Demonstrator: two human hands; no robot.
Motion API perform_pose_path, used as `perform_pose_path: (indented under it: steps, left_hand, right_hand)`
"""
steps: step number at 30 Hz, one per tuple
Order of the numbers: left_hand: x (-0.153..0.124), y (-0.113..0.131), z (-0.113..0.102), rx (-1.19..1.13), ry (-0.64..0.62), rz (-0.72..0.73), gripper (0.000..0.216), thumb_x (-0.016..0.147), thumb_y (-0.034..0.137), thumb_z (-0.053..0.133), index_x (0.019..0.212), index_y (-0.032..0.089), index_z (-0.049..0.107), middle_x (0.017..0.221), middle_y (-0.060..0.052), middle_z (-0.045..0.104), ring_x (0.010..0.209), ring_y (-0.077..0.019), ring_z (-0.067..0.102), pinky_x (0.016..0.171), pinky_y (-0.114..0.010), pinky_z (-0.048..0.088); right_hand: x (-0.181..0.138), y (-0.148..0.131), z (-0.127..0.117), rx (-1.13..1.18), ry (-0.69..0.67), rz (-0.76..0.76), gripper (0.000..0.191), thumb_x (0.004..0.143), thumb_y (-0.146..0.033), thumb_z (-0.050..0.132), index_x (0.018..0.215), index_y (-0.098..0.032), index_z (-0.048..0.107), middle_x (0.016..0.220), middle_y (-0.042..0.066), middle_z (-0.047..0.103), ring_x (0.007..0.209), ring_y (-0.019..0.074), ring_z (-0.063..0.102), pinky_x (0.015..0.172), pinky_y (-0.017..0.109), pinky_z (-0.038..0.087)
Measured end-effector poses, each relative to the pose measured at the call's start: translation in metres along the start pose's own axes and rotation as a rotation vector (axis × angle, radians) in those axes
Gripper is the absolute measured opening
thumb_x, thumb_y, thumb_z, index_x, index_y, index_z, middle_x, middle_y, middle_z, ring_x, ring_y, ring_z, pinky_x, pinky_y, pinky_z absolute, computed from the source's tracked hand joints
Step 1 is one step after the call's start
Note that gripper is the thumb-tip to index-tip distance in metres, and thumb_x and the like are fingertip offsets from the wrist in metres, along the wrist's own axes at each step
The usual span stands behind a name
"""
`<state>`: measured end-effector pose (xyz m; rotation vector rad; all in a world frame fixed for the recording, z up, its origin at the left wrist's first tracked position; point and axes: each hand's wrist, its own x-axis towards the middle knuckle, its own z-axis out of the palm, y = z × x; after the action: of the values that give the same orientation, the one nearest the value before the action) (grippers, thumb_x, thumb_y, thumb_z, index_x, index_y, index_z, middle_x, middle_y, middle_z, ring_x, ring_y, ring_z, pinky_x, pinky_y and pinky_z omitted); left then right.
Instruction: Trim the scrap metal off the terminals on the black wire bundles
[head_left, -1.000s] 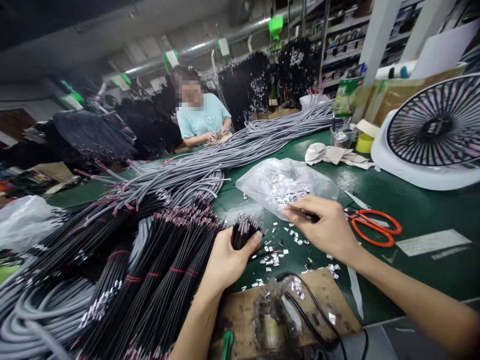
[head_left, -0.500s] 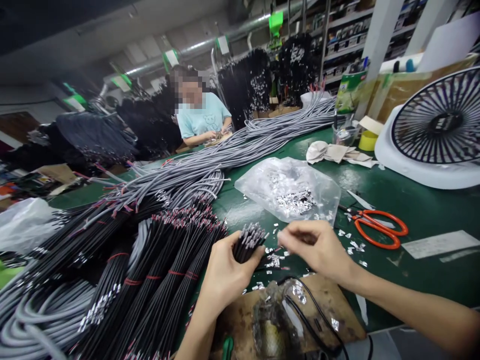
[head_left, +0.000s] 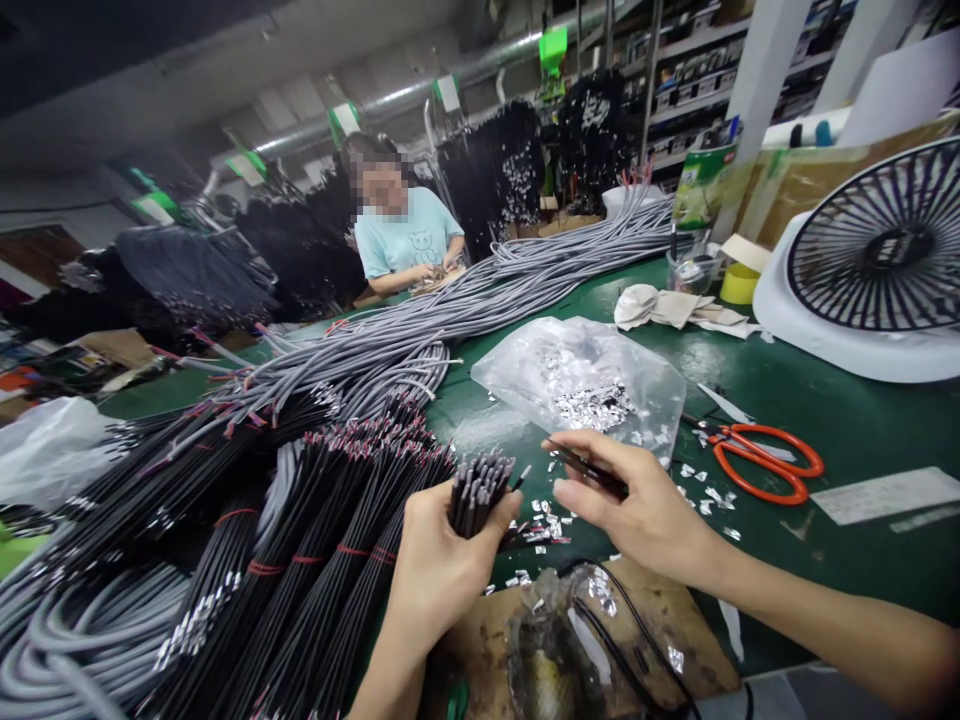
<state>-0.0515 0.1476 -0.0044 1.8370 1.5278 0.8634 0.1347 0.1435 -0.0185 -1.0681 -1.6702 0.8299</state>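
Observation:
My left hand (head_left: 450,560) is wrapped around a bundle of black cables (head_left: 480,490), whose grey ends point upward. One cable end (head_left: 523,478) stands out from the bundle beside my thumb. To its right, my right hand (head_left: 637,505) is closed on black tweezers (head_left: 592,468), their tip pointing left toward the bundle without touching it. Small silver foil pieces (head_left: 551,525) are scattered on the green table between and below my hands. Behind my right hand lies a clear plastic bag (head_left: 517,365) with many more foil pieces.
Tied black cable bundles (head_left: 330,560) and grey cables (head_left: 420,320) cover the left and back. Orange-handled scissors (head_left: 765,465) and a white fan (head_left: 825,335) are at right. A stained board (head_left: 480,640) lies in front. Across the table sits a person (head_left: 412,235).
My left hand and its cable bundle have moved slightly left. My right hand has turned, so the tweezers now show plainly; a single cable end now sticks out from the bundle.

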Motion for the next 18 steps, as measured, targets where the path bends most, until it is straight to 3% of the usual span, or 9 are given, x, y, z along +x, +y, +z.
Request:
perform_pose_path:
  steps: [3, 8, 18]
  left_hand:
    - [-0.0016, 0.0051, -0.0036, -0.029, 0.036, -0.007, 0.035, 0.073, 0.040, 0.060, 0.054, 0.015, 0.044, 0.054, 0.003, 0.035, 0.051, -0.0092, 0.034, 0.045, -0.021, 0.030]
    - [-0.0043, 0.0094, -0.0019, -0.018, 0.053, 0.035, 0.033, 0.073, 0.038, 0.060, 0.055, 0.015, 0.046, 0.054, 0.003, 0.036, 0.051, -0.0092, 0.035, 0.045, -0.020, 0.031]
    - [-0.0072, 0.0057, 0.0039, -0.035, 0.120, 0.080, 0.024, 0.071, 0.031, 0.064, 0.058, 0.015, 0.052, 0.054, 0.002, 0.046, 0.052, -0.0100, 0.041, 0.045, -0.019, 0.035]
  right_hand:
    - [0.0010, 0.0026, 0.0015, -0.118, 0.029, -0.049, 0.030, 0.083, -0.034, 0.054, 0.109, -0.021, 0.061, 0.096, 0.004, 0.063, 0.087, 0.0164, 0.057, 0.078, 0.030, 0.044]
    - [-0.0018, 0.0035, 0.0057, -0.136, -0.024, -0.089, 0.026, 0.086, -0.031, 0.051, 0.106, -0.021, 0.065, 0.077, 0.002, 0.062, 0.068, 0.0126, 0.056, 0.064, 0.027, 0.043]
    - [-0.0003, 0.0043, 0.0045, -0.107, -0.037, -0.074, 0.023, 0.086, -0.028, 0.052, 0.100, -0.022, 0.068, 0.075, 0.002, 0.066, 0.066, 0.0136, 0.057, 0.061, 0.027, 0.043]
